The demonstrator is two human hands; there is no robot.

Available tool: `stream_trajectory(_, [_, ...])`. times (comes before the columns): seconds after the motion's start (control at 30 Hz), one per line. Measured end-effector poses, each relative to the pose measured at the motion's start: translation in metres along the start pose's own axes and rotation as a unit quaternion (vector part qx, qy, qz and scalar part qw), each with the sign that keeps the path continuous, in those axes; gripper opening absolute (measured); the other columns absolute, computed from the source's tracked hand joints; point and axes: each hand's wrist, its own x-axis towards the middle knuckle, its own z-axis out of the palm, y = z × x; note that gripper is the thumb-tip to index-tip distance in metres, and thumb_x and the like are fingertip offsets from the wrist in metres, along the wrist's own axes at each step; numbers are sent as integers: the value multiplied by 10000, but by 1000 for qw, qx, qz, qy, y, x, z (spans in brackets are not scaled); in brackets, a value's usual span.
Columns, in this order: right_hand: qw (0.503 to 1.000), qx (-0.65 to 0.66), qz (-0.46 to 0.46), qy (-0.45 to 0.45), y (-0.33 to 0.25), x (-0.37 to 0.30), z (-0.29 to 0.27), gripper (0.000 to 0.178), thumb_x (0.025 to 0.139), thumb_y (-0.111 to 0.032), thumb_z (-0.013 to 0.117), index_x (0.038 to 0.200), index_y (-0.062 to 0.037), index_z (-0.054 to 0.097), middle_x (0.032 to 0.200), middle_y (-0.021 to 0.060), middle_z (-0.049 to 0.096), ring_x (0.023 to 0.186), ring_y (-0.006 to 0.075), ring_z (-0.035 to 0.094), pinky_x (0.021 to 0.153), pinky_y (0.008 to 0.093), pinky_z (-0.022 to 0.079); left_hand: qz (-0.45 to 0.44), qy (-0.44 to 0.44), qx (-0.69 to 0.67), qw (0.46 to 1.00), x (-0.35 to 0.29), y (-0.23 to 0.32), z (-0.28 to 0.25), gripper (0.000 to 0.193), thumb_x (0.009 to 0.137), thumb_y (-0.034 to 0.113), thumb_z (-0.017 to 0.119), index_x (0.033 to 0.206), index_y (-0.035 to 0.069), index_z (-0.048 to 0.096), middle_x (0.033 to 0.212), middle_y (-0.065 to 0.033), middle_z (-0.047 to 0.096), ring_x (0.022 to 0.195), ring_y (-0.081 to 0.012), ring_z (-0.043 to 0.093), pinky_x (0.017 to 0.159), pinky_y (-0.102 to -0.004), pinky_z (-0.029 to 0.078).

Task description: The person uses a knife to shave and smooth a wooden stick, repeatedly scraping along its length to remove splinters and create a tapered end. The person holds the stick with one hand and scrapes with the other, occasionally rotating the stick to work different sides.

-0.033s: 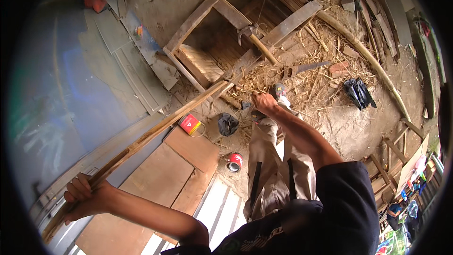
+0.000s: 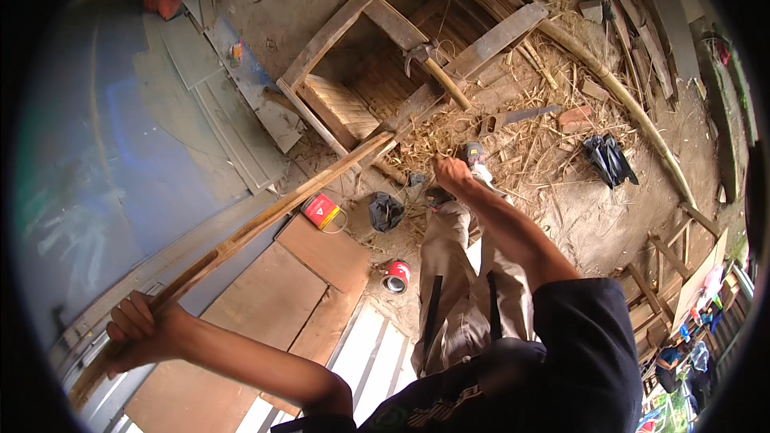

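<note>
The hands are well apart. The left hand (image 2: 159,332) is clamped around the lower part of a long wooden pole (image 2: 269,218); the right hand (image 2: 455,175) is curled near its far end, and I cannot tell whether it grips anything. The pole slants up to the near corner of a wooden frame (image 2: 493,38), where its tip meets or overlaps the wood.

A red-and-yellow can (image 2: 321,211) stands just beside the pole, with a black bag (image 2: 387,212) and a red tin (image 2: 397,277) nearer the legs. Brown boards (image 2: 269,297) lie under the left forearm. A hammer (image 2: 443,78) lies across the frame, its handle jutting over the near rail. Shavings (image 2: 529,144) litter the ground beyond the right hand, around a saw (image 2: 517,117) and another black bag (image 2: 610,162).

Little differs from the earlier frame: the right hand sits slightly farther right, while the left keeps its hold.
</note>
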Motion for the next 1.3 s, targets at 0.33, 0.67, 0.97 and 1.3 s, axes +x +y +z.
stream_trajectory(0.33, [947, 308, 90, 11, -51, -41, -57, 493, 873, -463, 605, 915, 20, 693, 856, 233, 686, 834, 388, 679, 717, 456, 515, -46, -172, -276, 945, -22, 24, -111, 663, 875, 749, 338, 709, 112, 418, 476, -6, 333, 364, -108, 268, 391, -248, 205])
stream_trajectory(0.67, [575, 813, 68, 57, -177, -203, -146, 593, 852, -570, 638, 1084, -31, 552, 964, 84, 690, 650, 133, 584, 555, 291, 495, 46, -181, -414, 891, -36, 112, -252, 604, 880, 677, 431, 725, 94, 442, 485, -23, 388, 389, -116, 352, 449, -248, 301])
stream_trajectory(0.97, [596, 795, -79, 84, -247, -251, -239, 445, 908, -442, 619, 1094, -39, 652, 642, -13, 579, 513, 82, 541, 500, 211, 481, -79, -45, -560, 824, -59, 36, -301, 544, 878, 614, 484, 855, 72, 525, 720, -60, 550, 646, -151, 497, 614, -311, 408])
stream_trajectory(1.3, [737, 586, -289, 171, -244, -274, -285, 238, 866, -224, 723, 911, -3, 645, 796, 58, 683, 591, 114, 596, 533, 274, 505, -418, -216, 78, 879, -179, 11, -240, 499, 958, 469, 489, 1274, 85, 529, 1267, -105, 570, 1156, -219, 541, 880, -337, 471])
